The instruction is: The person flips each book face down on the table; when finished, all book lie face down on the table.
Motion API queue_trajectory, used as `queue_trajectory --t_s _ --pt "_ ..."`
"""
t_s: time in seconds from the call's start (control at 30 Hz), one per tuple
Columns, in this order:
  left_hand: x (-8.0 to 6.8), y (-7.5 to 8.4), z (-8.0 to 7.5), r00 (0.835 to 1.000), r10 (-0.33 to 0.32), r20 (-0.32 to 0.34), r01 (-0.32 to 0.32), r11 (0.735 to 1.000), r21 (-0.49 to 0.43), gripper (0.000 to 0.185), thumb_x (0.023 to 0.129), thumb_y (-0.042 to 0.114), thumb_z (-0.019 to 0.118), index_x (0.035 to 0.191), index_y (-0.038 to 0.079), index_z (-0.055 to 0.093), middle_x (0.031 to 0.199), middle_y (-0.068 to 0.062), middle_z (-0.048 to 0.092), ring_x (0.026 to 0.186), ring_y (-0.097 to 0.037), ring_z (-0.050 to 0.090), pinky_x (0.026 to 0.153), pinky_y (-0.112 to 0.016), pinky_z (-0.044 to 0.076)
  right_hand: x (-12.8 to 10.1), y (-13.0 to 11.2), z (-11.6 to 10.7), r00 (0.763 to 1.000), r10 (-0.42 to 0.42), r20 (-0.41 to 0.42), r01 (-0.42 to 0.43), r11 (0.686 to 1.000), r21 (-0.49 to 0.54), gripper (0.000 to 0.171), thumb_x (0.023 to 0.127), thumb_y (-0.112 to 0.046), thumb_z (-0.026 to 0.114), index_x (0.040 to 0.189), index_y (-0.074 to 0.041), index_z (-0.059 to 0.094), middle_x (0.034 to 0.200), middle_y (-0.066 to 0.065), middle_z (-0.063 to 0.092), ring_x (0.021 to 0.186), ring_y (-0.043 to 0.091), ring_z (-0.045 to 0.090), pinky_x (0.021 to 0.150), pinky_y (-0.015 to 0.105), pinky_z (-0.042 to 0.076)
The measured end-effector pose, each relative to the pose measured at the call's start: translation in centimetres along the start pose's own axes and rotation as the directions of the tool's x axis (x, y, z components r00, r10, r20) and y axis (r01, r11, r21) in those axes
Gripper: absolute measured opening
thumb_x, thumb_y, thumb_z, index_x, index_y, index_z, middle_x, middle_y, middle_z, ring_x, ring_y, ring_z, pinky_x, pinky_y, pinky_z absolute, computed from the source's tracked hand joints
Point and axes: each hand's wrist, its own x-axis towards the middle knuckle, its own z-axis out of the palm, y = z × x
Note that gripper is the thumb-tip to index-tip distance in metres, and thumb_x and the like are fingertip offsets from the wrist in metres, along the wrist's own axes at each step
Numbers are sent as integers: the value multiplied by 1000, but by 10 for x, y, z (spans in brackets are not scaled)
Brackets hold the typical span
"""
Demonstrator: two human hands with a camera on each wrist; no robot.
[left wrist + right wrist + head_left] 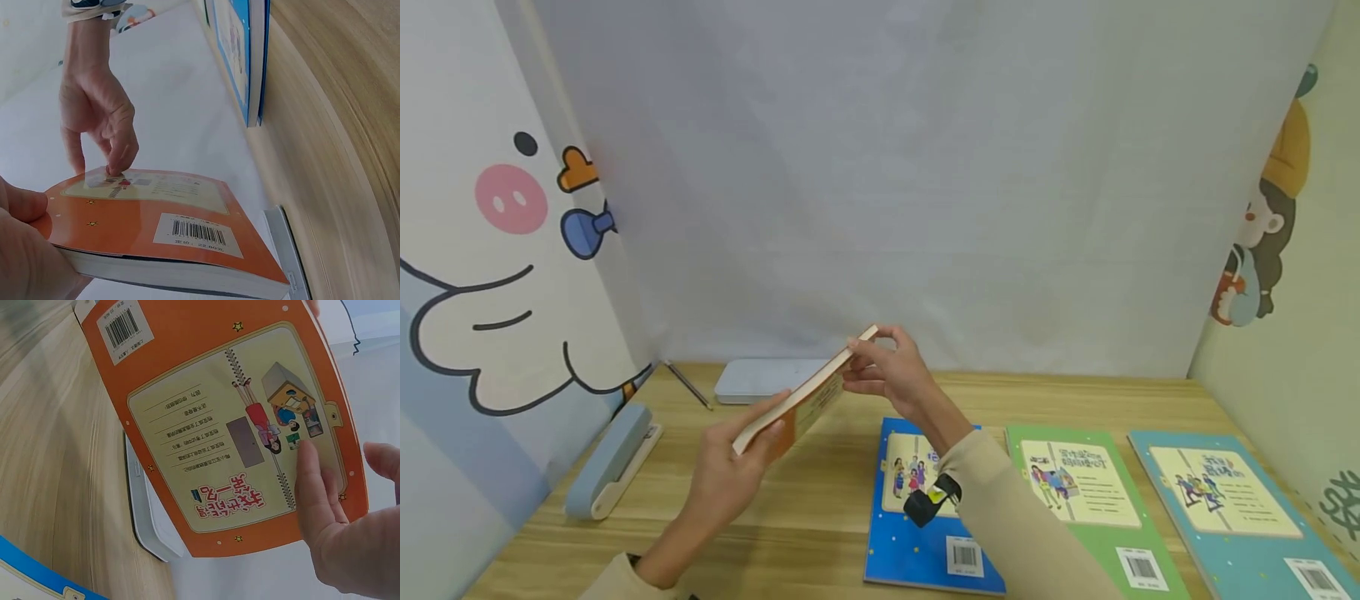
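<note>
Both hands hold an orange book (808,396) tilted in the air above the wooden table (820,492). My left hand (758,435) grips its near end, thumb on the upper side. At the far, raised end my right hand (867,360) pinches it, with its fingers (315,487) lying on the orange back cover (219,419). In the left wrist view the cover (156,228) shows a barcode, and the right hand's fingertips (115,164) touch it.
A blue book (925,517), a green book (1090,500) and a teal book (1232,500) lie side by side at the front right. A white flat box (767,379) and a pen (688,385) lie at the back, and a pale blue stapler-like object (610,462) at the left. Fabric walls close in three sides.
</note>
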Motion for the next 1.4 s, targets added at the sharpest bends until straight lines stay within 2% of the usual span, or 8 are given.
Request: queue_trajectory --t_s 0.17,0.37,0.53,0.7,0.9,1.1,1.27,1.4 --pt "2 -2 -6 998 -58 16 58 998 -10 37 91 -7 65 127 -1 67 129 -23 65 107 11 56 76 -11 51 0 2 0 999 -12 34 14 998 -66 65 100 -25 61 154 -12 26 91 9 62 85 23 70 86 42 60" --pt "5 -1 -13 987 -155 40 157 986 -62 37 94 -2 64 131 0 64 134 -24 61 83 6 60 56 -20 50 1 6 0 999 -19 48 26 990 -139 60 102 -31 57 154 -19 29 102 12 59 94 26 69 87 43 60" --pt "8 0 -17 972 -226 57 230 969 -86 38 97 4 63 135 2 61 140 -23 57 105 8 57 77 -15 53 1 8 -2 999 -2 33 8 982 -188 69 101 -36 58 158 -25 20 109 17 59 104 37 68 86 48 60" --pt "10 3 -22 946 -318 63 323 940 -111 39 99 10 62 138 5 59 142 -19 56 106 5 59 84 -22 55 0 12 -8 999 11 39 -1 968 -249 74 102 -37 57 160 -25 13 123 26 61 111 43 66 86 49 60" --pt "13 8 -28 914 -402 57 406 897 -176 42 100 13 60 142 9 56 142 -17 52 103 1 61 81 -23 57 0 26 -16 1000 8 24 -2 965 -264 76 104 -27 55 162 -29 6 133 29 58 114 46 64 84 48 60" --pt "16 9 -29 905 -421 61 423 871 -249 43 100 13 60 142 7 55 133 -13 56 101 -5 64 79 -25 58 2 39 -21 999 45 11 -40 956 -291 67 103 -33 55 160 -32 19 133 27 58 111 40 66 83 47 61" --pt "17 10 -30 902 -423 86 419 813 -404 44 100 13 61 143 5 54 124 1 59 102 -8 66 78 -28 60 2 44 -24 995 64 70 -48 976 -214 57 104 -31 53 156 -27 30 131 26 58 106 35 69 88 46 59" --pt "17 12 -29 897 -431 97 426 788 -444 44 99 12 61 143 6 55 122 2 58 101 -10 67 79 -30 61 2 49 -27 990 74 117 -63 994 -95 53 106 -25 49 156 -25 31 126 25 57 96 27 71 95 48 56"
